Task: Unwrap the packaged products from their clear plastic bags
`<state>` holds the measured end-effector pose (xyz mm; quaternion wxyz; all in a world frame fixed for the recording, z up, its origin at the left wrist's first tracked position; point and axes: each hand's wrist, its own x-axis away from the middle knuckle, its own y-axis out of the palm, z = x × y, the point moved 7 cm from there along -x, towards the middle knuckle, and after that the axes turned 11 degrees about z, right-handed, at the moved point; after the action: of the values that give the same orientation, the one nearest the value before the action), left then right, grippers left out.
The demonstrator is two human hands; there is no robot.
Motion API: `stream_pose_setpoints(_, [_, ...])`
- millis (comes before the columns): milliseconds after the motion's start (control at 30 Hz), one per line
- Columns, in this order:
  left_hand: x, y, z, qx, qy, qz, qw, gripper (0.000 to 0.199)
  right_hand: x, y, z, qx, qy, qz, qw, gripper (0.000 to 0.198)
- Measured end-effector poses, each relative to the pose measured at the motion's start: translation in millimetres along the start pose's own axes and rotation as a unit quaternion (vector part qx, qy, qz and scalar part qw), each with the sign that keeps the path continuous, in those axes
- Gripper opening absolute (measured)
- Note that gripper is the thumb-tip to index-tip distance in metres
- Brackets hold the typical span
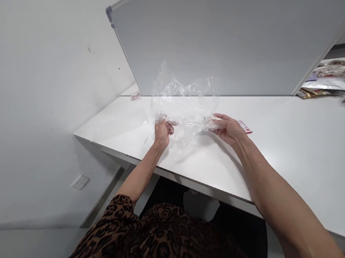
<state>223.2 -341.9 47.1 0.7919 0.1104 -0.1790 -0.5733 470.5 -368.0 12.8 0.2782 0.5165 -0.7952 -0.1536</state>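
A large, crumpled clear plastic bag (pixel 183 101) is stretched between my two hands above the white table (pixel 283 157). My left hand (pixel 162 133) is closed round its lower left side. At the right side of the bag, my right hand (pixel 226 128) pinches the bunched film between thumb and fingers. Thin and see-through, the plastic rises in loose folds above both hands. Whether anything lies inside the bag I cannot make out. Just behind my right hand lies a small red and white card or box (pixel 245 127), partly hidden by the hand.
A grey-white board (pixel 225 40) in a metal frame stands along the table's back. By its lower left corner lies a small pinkish wrapped item (pixel 135 96). Several plastic-wrapped items (pixel 341 75) sit at the far right. A white wall (pixel 43 70) bounds the left side.
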Motion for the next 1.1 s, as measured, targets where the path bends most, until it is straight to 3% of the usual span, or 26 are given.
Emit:
stream_pose_setpoints(167, [8, -1, -32, 0.083, -0.23, -0.008, 0.969, 0.057, 4, 10, -6, -0.041, -0.057, -0.074, 0.995, 0.038])
stream_pose_setpoints(267, [29, 8, -46, 0.073, -0.296, -0.094, 0.948, 0.075, 6, 10, -8, -0.029, -0.09, -0.081, 0.992, 0.046])
stream_pose_setpoints(333, [44, 16, -54, 0.037, -0.317, -0.159, 0.934, 0.065, 7, 11, -5, 0.0, -0.085, -0.096, 0.992, 0.051])
stream_pose_setpoints(467, [53, 29, -53, 0.039, -0.286, -0.186, 0.939, 0.024, 2, 9, 7, 0.091, -0.062, -0.104, 0.988, 0.055])
stream_pose_setpoints(533, [49, 34, -49, 0.058, -0.264, -0.176, 0.946, 0.026, -4, 3, 7, 0.148, -0.096, -0.054, 0.983, 0.052])
stream_pose_setpoints(633, [43, 34, -44, 0.067, -0.231, -0.156, 0.958, 0.03, -5, -4, -4, 0.198, -0.198, 0.025, 0.96, 0.049])
stream_pose_setpoints(700, [41, 31, -41, 0.058, -0.197, -0.141, 0.968, 0.03, 2, 2, -10, 0.211, -0.25, 0.012, 0.945, 0.052])
stream_pose_setpoints(767, [43, 29, -41, 0.046, -0.17, -0.136, 0.975, 0.029, 13, 15, -10, 0.245, -0.268, -0.046, 0.931, 0.059])
stream_pose_setpoints(867, [48, 31, -40, 0.049, -0.144, -0.147, 0.977, 0.023, 25, 28, 0, 0.318, -0.225, -0.123, 0.913, 0.073])
stream_pose_setpoints(933, [49, 31, -37, 0.071, -0.136, -0.144, 0.978, 0.02, 26, 28, 5, 0.303, -0.167, -0.14, 0.928, 0.074])
stream_pose_setpoints(1033, [45, 28, -32, 0.119, -0.153, -0.127, 0.973, 0.025, 17, 19, 5, 0.211, -0.092, -0.125, 0.965, 0.058])
stream_pose_setpoints(1100, [38, 24, -28, 0.15, -0.164, -0.122, 0.967, 0.03, 6, 7, 4, 0.208, -0.07, -0.076, 0.973, 0.047])
